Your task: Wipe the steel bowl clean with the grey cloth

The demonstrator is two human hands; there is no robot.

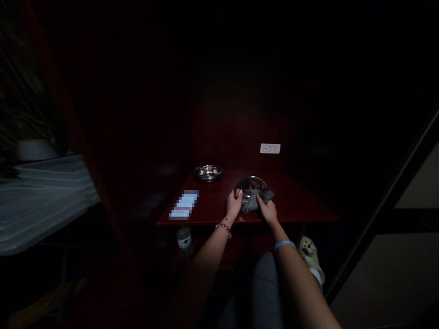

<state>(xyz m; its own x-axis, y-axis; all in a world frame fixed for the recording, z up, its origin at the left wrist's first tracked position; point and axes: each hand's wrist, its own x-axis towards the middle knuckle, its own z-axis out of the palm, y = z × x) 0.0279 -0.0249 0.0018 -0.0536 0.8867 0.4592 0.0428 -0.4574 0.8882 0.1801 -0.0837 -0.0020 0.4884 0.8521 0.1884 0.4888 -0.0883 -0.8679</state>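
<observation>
grey cloth (252, 204) in right hand (269, 210) hides part of metal bowl (244, 185)

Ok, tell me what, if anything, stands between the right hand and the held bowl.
The gray cloth, held in the right hand, lies between it and the near side of the metal bowl. Nothing visible separates the left hand from the bowl's left edge.
</observation>
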